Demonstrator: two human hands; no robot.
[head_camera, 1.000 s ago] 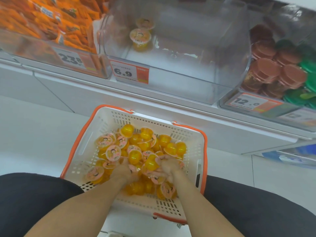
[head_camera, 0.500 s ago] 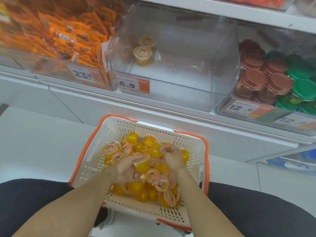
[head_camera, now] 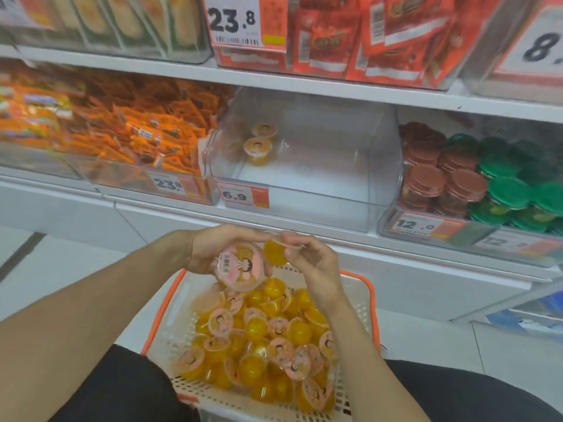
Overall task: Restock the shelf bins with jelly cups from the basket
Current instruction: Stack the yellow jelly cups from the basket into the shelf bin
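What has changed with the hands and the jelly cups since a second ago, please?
Both hands have come up out of the basket toward the shelf. The left hand now holds a jelly cup with its pink lid facing the camera, and the right hand pinches another cup. The clear bin holds the same two cups, and the basket stays between the knees.

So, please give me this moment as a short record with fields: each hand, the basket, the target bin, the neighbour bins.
left hand: holds a jelly cup, pink lid toward the camera
right hand: pinches a second cup by its rim
basket: white with orange rim, full of jelly cups
target bin: clear, tagged 6.9, only two cups at back left
neighbour bins: orange packets on one side, brown and green lidded cups on the other
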